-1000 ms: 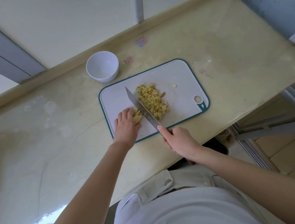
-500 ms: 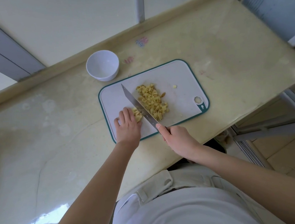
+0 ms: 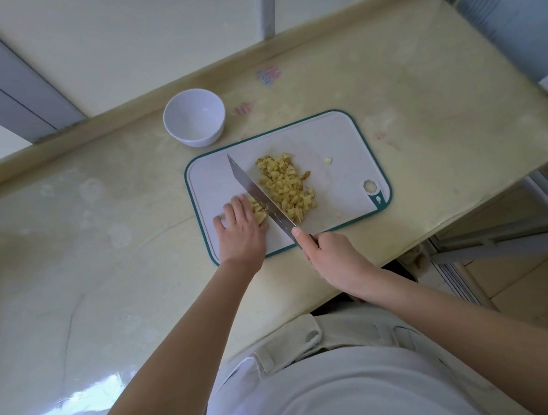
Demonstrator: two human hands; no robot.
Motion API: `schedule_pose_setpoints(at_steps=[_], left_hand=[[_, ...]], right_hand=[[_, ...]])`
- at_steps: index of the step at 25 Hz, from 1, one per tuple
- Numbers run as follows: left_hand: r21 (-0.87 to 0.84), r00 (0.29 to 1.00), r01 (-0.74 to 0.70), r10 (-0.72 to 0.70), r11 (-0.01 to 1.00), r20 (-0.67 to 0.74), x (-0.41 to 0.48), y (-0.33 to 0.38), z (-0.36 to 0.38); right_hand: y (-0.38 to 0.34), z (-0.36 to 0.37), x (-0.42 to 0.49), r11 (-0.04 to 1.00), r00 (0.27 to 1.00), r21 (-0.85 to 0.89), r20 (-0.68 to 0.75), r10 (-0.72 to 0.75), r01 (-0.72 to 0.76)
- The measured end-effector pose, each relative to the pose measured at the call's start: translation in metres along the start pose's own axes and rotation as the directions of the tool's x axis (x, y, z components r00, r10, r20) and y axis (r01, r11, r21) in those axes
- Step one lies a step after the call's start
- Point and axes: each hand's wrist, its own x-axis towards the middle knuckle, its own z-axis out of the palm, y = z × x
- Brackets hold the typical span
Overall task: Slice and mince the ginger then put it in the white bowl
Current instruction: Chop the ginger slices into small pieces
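your left hand (image 3: 238, 227) lies curled over the uncut ginger (image 3: 259, 214) at the near left of the cutting board (image 3: 335, 130), pinning it down. your right hand (image 3: 331, 252) is wrapped round the handle of the knife (image 3: 257, 192), whose blade runs diagonally between that piece and the minced pile (image 3: 285, 185). the white bowl (image 3: 194, 117) stands on the bench (image 3: 424, 92) near the board's far left corner.

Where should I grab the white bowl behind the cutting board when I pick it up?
Probably the near rim of the white bowl, coming from above with the left hand: it stands upright and open, and the right hand grips the knife.
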Motion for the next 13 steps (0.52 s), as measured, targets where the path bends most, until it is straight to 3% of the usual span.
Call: schedule_pose_setpoints(at_steps=[13], left_hand=[[0.076,0.999,0.029,-0.027,0.997,-0.024,-0.003,0.0036,0.0003]], right_hand=[[-0.0053,0.0056,0.0093,0.995,1.0,-0.098,0.001,-0.003,0.003]])
